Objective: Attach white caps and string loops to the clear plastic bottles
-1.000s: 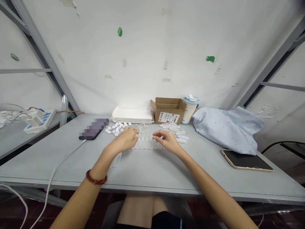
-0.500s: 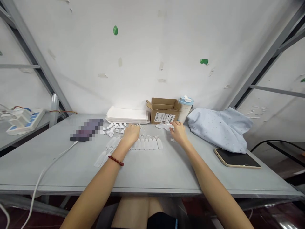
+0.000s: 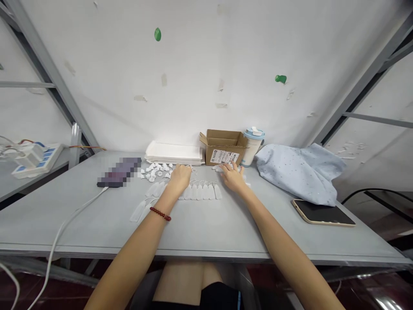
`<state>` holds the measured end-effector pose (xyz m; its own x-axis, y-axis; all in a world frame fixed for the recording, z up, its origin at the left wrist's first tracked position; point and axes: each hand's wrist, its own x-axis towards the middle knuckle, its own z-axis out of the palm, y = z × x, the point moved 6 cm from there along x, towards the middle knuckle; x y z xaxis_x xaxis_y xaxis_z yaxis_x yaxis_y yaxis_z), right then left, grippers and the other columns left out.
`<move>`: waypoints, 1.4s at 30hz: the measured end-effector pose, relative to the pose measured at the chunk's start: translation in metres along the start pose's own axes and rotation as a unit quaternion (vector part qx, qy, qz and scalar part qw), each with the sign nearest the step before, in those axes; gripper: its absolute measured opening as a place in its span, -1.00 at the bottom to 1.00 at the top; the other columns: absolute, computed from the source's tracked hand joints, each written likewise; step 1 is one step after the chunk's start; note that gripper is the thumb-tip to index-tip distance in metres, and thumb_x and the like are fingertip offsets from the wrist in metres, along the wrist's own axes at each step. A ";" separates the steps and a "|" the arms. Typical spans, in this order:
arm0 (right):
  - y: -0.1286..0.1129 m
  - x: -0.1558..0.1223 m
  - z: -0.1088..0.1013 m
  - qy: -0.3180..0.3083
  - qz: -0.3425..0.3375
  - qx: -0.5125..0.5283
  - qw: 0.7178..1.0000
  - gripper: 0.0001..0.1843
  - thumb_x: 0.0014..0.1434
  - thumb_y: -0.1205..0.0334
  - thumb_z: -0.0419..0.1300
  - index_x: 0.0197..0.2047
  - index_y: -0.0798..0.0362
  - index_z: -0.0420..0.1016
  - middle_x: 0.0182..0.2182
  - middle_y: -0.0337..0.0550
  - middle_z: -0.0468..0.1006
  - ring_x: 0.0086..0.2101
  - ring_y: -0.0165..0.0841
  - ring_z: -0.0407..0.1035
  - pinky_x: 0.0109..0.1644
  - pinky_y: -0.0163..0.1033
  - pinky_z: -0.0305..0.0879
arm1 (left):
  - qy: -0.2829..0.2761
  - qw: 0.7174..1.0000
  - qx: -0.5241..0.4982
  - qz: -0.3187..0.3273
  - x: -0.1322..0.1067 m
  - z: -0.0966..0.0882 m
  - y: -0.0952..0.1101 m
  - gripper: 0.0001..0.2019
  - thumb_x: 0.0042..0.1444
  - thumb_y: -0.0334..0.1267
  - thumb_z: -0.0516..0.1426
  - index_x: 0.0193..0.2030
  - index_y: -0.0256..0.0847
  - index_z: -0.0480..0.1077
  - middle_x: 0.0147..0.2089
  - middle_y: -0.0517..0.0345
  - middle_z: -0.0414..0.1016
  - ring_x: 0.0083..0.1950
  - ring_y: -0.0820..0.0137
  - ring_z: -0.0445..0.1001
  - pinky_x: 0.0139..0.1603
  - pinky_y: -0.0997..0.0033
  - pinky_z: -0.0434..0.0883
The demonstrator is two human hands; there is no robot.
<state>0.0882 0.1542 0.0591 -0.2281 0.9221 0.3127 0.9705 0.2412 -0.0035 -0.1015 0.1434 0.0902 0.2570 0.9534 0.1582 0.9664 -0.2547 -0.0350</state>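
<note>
Head view: narrow translucent tags (image 3: 209, 192), thin white strings at top, lie in a row nearer the wearer than both hands' fingers. Left hand (image 3: 181, 175): curled, fingertips hidden, grip undeterminable. Right hand (image 3: 232, 177): fingers spread over loose clear pieces (image 3: 217, 168).

Left fingers (image 3: 185, 169) curl beside white pieces (image 3: 152, 177); right fingers (image 3: 228, 168) spread over pale strips (image 3: 217, 168).

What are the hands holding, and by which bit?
That can't be told: the left hand is bunched near white string, any grip hidden; the right hand is over pale pieces, no grip clear.
</note>
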 end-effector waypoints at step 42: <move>-0.042 -0.019 -0.032 0.111 -0.083 0.329 0.934 -0.72 0.12 0.37 0.09 -0.07 0.11 0.40 -0.20 -0.03 0.51 -0.18 -0.28 0.37 -0.06 -0.14 0.27 | 0.018 0.685 -0.725 -0.075 -0.007 0.000 0.011 -0.78 -0.22 -0.27 0.30 -0.39 -0.32 0.45 -0.48 0.17 0.48 -0.42 0.45 0.45 -0.17 0.31 0.43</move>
<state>0.0539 0.1165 0.0833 -0.2781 0.7870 0.5507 0.6480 0.5769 -0.4973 -0.0928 0.1344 0.0892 0.1307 0.9883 0.0781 -0.0464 -0.0726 0.9963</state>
